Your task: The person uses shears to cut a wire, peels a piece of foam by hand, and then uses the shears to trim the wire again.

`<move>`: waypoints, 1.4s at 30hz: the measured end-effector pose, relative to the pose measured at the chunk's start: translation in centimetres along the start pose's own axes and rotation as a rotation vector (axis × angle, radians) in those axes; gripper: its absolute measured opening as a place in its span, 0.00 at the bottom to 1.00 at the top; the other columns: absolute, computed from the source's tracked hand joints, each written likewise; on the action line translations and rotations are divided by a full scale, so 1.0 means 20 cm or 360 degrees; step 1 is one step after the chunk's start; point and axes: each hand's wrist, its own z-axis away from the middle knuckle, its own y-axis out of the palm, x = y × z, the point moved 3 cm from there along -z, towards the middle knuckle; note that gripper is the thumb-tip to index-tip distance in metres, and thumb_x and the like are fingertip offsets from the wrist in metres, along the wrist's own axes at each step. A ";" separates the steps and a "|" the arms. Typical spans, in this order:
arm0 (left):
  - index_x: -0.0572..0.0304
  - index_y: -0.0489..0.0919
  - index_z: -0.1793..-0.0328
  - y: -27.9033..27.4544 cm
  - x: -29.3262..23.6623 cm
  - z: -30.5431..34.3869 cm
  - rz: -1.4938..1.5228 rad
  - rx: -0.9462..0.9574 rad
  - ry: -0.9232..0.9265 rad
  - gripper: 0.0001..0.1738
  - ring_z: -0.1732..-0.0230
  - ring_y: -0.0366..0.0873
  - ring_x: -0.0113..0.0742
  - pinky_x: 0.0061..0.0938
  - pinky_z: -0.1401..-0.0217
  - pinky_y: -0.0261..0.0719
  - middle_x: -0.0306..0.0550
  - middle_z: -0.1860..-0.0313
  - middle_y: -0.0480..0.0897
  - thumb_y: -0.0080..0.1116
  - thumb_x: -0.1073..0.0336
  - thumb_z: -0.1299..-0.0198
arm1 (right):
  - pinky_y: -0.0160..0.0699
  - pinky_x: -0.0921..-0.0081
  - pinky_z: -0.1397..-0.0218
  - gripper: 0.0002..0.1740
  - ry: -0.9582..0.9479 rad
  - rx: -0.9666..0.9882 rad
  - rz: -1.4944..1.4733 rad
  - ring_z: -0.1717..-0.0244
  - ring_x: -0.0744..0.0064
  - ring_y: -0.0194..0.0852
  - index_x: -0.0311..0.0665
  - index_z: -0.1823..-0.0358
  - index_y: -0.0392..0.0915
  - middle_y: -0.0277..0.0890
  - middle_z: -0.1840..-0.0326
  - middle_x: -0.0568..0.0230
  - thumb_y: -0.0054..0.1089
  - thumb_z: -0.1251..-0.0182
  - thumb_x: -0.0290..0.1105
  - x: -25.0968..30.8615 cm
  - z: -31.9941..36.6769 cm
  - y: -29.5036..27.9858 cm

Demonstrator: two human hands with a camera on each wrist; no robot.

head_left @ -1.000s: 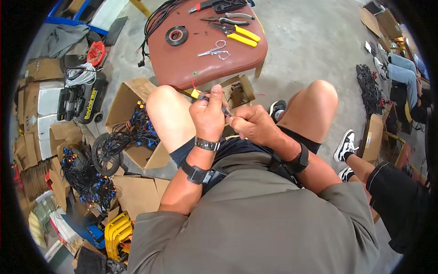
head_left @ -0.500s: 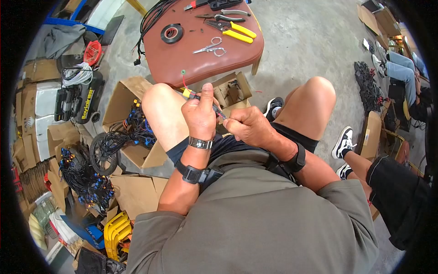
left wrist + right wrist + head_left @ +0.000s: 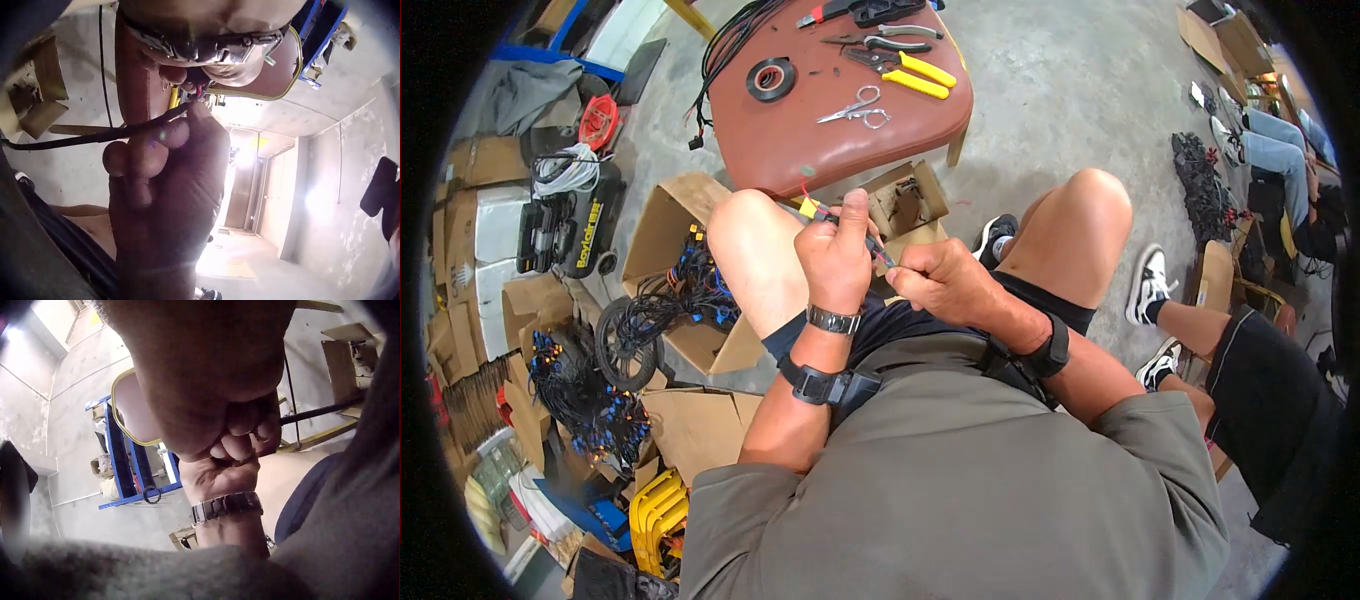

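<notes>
In the head view the left hand (image 3: 834, 262) grips a thin wire bundle, its thumb pointing up. A yellow piece (image 3: 808, 208) and a red wire (image 3: 804, 187) stick out beyond it, over the stool's edge. The right hand (image 3: 948, 285) pinches the dark cable (image 3: 884, 256) just right of the left hand. In the left wrist view the dark cable (image 3: 94, 137) passes across the curled fingers of the right hand (image 3: 165, 175). The right wrist view shows the two hands against each other; their fingertips are partly hidden.
The red-brown stool (image 3: 750, 150) bears black tape (image 3: 771, 79), scissors (image 3: 858, 110), yellow-handled strippers (image 3: 905, 72), pliers and dark cables. Open cardboard boxes (image 3: 668, 210) with wires stand by the knees. Another person's legs (image 3: 1195, 325) are at the right.
The hands are slightly farther apart, with more of the cable visible between them. The head view has shifted, so the stool sits farther left. The other person's foot has moved.
</notes>
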 end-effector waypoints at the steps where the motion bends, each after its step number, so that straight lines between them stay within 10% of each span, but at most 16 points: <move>1: 0.59 0.75 0.81 0.00 0.00 0.00 0.0008 -0.0012 0.0059 0.28 0.88 0.69 0.26 0.21 0.87 0.64 0.41 0.87 0.74 0.60 0.50 0.31 | 0.68 0.70 0.76 0.16 0.0017 0.0029 0.0018 0.80 0.80 0.64 0.27 0.80 0.72 0.66 0.86 0.58 0.62 0.37 0.29 -0.01 0.00 -0.01; 13: 0.66 0.78 0.77 0.01 -0.05 0.01 -0.0608 0.0021 0.0380 0.21 0.82 0.67 0.23 0.32 0.79 0.67 0.37 0.86 0.73 0.63 0.59 0.33 | 0.79 0.73 0.71 0.26 0.0338 0.0204 -0.0093 0.75 0.79 0.78 0.28 0.69 0.83 0.82 0.78 0.62 0.61 0.29 0.49 -0.03 -0.05 -0.07; 30: 0.63 0.79 0.67 0.09 -0.14 0.04 -0.0010 0.0168 0.0379 0.10 0.73 0.72 0.23 0.21 0.68 0.72 0.36 0.71 0.78 0.72 0.69 0.46 | 0.64 0.78 0.80 0.15 0.0190 0.0178 -0.0377 0.83 0.82 0.67 0.38 0.79 0.74 0.73 0.83 0.69 0.51 0.35 0.37 -0.02 -0.13 -0.09; 42: 0.64 0.75 0.76 0.02 0.00 -0.10 0.0154 0.0035 0.0141 0.09 0.77 0.68 0.21 0.21 0.75 0.66 0.33 0.79 0.76 0.66 0.74 0.50 | 0.66 0.74 0.79 0.16 -0.0203 0.0180 -0.0225 0.84 0.78 0.69 0.33 0.81 0.72 0.72 0.86 0.67 0.53 0.36 0.32 0.06 -0.15 0.02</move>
